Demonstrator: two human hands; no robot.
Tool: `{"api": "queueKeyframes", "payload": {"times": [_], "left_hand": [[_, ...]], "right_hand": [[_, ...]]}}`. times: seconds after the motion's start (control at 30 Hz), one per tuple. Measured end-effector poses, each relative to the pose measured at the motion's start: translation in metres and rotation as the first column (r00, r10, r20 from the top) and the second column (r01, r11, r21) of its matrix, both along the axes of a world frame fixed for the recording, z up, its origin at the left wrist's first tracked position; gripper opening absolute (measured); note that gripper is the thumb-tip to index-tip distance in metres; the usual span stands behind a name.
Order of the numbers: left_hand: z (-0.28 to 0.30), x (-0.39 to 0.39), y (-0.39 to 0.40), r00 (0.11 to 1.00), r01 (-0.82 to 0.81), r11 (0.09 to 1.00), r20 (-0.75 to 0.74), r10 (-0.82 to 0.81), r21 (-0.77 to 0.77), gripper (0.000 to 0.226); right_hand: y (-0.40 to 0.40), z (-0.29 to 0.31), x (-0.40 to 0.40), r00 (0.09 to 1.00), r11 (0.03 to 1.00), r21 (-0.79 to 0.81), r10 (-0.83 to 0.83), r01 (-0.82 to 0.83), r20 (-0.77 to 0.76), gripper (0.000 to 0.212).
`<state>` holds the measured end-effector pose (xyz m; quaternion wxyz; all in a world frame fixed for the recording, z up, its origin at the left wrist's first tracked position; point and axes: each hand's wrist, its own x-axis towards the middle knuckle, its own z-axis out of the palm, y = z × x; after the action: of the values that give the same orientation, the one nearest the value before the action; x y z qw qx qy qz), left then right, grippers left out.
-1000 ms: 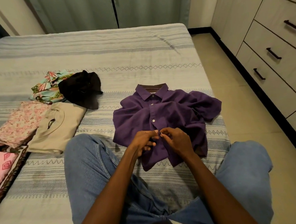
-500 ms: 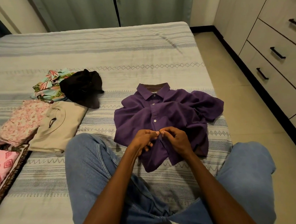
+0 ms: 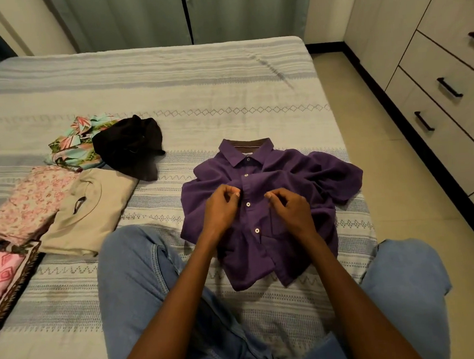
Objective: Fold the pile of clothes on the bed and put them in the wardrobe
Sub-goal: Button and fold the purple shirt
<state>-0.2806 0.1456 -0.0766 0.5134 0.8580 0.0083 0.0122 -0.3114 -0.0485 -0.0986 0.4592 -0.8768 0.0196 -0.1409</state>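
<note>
Head view, purple shirt (image 3: pixel 286 176) lying collar-far on the striped bed (image 3: pixel 167 80), left hand (image 3: pixel 221 208) pinching fabric left of the button placket, right hand (image 3: pixel 291 209) curled, apparently pinching fabric right of it, folded clothes (image 3: pixel 92 209) far left.

The bed (image 3: pixel 223 76) wears a pale striped cover. Near its right edge a purple shirt (image 3: pixel 300 175) lies buttons-up. Toward the left edge lie a beige folded top (image 3: pixel 92 214), pink floral fabric (image 3: pixel 30 205), a tropical-print garment (image 3: pixel 73 146) and a black garment (image 3: pixel 129 144).
</note>
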Motion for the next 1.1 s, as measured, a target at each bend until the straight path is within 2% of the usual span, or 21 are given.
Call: {"api": "queueKeyframes", "payload": {"times": [0.17, 0.23, 0.33, 0.4, 0.47, 0.57, 0.67, 0.77, 0.9, 1.03, 1.1], "left_hand": [[0.026, 0.069, -0.002, 0.991, -0.014, 0.995, 0.134, 0.000, 0.103, 0.019], [0.033, 0.104, -0.003, 0.995, -0.007, 0.982, 0.097, -0.012, 0.186, 0.025], [0.032, 0.145, -0.002, 0.997, 0.055, 0.943, 0.040, -0.072, 0.329, 0.027], [0.026, 0.168, -0.004, 0.996, 0.093, 0.912, -0.032, -0.087, 0.399, 0.034], [0.013, 0.190, -0.007, 0.981, 0.134, 0.887, -0.184, -0.057, 0.442, 0.047], [-0.006, 0.218, -0.011, 0.895, 0.163, 0.882, -0.442, 0.056, 0.441, 0.073], [-0.011, 0.238, -0.008, 0.879, 0.192, 0.815, -0.465, 0.105, 0.547, 0.051], [-0.009, 0.246, -0.003, 0.909, 0.224, 0.814, -0.415, 0.023, 0.536, 0.036], [0.002, 0.242, 0.003, 0.969, 0.179, 0.932, -0.219, -0.112, 0.315, 0.019], [0.046, 0.232, 0.009, 0.994, 0.107, 0.983, 0.007, -0.110, 0.147, 0.017], [0.079, 0.226, 0.014, 0.989, 0.110, 0.987, 0.087, -0.120, 0.117, 0.021]], "right_hand": [[-0.012, 0.026, 0.072, 0.999, 0.998, -0.055, -0.024, 0.027, 0.044, 0.021], [-0.018, 0.033, 0.106, 0.999, 0.993, -0.106, -0.050, 0.050, 0.006, 0.021], [-0.027, 0.031, 0.151, 0.993, 0.975, -0.223, -0.037, 0.012, -0.112, 0.032], [-0.034, 0.027, 0.176, 0.973, 0.949, -0.314, -0.056, -0.018, -0.225, 0.043], [-0.041, 0.020, 0.197, 0.930, 0.906, -0.419, -0.105, -0.055, -0.351, 0.051], [-0.043, 0.009, 0.218, 0.815, 0.829, -0.524, -0.159, -0.196, -0.557, 0.057], [-0.037, 0.004, 0.229, 0.729, 0.808, -0.517, -0.169, -0.284, -0.664, 0.052], [-0.036, 0.005, 0.235, 0.767, 0.832, -0.494, -0.138, -0.254, -0.626, 0.046], [-0.044, 0.015, 0.232, 0.860, 0.895, -0.395, -0.028, -0.206, -0.510, 0.030], [-0.048, 0.063, 0.223, 0.965, 0.957, -0.285, -0.016, -0.061, -0.262, 0.022], [-0.051, 0.101, 0.218, 0.992, 0.962, -0.272, -0.040, 0.007, -0.117, 0.020]]}}
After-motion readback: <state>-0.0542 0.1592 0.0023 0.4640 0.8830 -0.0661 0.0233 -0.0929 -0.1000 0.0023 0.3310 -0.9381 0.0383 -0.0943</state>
